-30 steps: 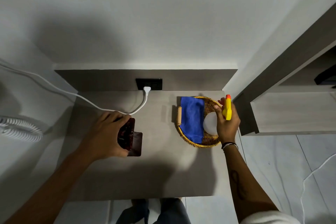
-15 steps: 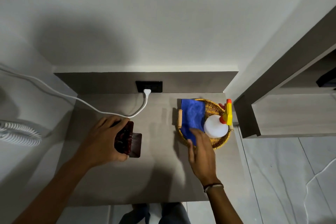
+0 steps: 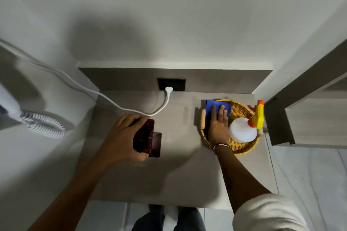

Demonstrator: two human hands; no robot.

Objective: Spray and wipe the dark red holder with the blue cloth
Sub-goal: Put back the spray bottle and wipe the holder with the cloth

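Note:
My left hand (image 3: 124,137) grips the dark red holder (image 3: 144,139), which stands on its flat base on the grey table (image 3: 180,174). The blue cloth (image 3: 211,108) lies in the left half of a yellow wicker basket (image 3: 242,149) at the table's right. My right hand (image 3: 218,125) lies flat on the cloth, fingers spread and pointing toward the wall, hiding most of it. A white spray bottle (image 3: 243,129) with a yellow and orange trigger head lies in the basket just right of that hand.
A white cable (image 3: 165,106) runs from a black wall socket (image 3: 171,84) across the table's back left, passing just behind my left hand. A coiled white cord (image 3: 43,124) hangs at far left. A grey cabinet (image 3: 308,118) stands right of the basket.
My right hand let go of the spray bottle, which now lies in the basket, dipped toward me, then reached forward onto the blue cloth. My left hand stayed on the holder.

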